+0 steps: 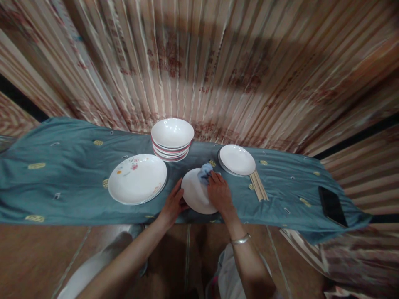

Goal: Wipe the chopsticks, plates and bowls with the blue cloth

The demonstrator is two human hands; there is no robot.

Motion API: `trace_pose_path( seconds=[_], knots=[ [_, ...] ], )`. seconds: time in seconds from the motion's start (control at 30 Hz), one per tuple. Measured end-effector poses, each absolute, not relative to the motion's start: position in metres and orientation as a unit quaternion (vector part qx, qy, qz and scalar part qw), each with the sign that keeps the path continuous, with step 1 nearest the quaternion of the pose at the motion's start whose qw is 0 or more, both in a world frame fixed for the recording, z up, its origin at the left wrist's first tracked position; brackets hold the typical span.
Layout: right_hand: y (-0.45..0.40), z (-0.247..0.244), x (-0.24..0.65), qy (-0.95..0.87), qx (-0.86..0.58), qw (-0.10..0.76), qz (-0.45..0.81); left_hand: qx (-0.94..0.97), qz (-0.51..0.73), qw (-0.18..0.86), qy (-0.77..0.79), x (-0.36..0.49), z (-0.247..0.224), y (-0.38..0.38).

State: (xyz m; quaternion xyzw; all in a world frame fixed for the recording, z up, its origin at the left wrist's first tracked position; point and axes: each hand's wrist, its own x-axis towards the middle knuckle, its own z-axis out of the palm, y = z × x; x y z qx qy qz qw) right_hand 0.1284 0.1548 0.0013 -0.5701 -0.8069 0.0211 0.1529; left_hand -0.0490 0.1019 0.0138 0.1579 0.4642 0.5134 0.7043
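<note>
A plain white plate [195, 195] lies on the cloth-covered table near its front edge. My left hand [173, 202] grips the plate's left rim, fingers along the side. Over the plate's upper right part, my right hand [220, 191] is closed on a crumpled light blue cloth [205, 172] and presses it against the plate. Just right of this stands a short stack of small white plates [237, 160], with several wooden chopsticks [258, 186] beside it. Larger white plates with a flower pattern [137, 180] are stacked to the left.
A stack of white bowls with red bands [172, 133] stands at the back of the table. A black phone [332, 205] lies at the right end. The teal tablecloth [75, 174] hangs over the front edge, and a pleated curtain [193, 62] rises close behind.
</note>
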Motion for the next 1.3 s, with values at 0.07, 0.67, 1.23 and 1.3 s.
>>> trace_pose_path(
  seconds=[0.07,0.67,1.23,1.3],
  knots=[
    [0.15,0.004,0.137,-0.808,-0.569,0.151,0.026,0.158,0.513,0.701,0.469,-0.049,0.014,0.103],
    [0.098,0.036,0.162,-0.841,-0.509,0.088,0.163,0.159,0.513,0.708,0.459,-0.049,0.017,0.102],
    [0.081,0.041,0.089,-0.886,-0.414,0.143,0.154,0.17,0.574,0.679,0.425,-0.046,0.007,0.102],
    [0.088,0.041,0.082,-0.892,-0.408,0.132,0.145,0.152,0.562,0.697,0.418,-0.046,0.007,0.102]
  ],
)
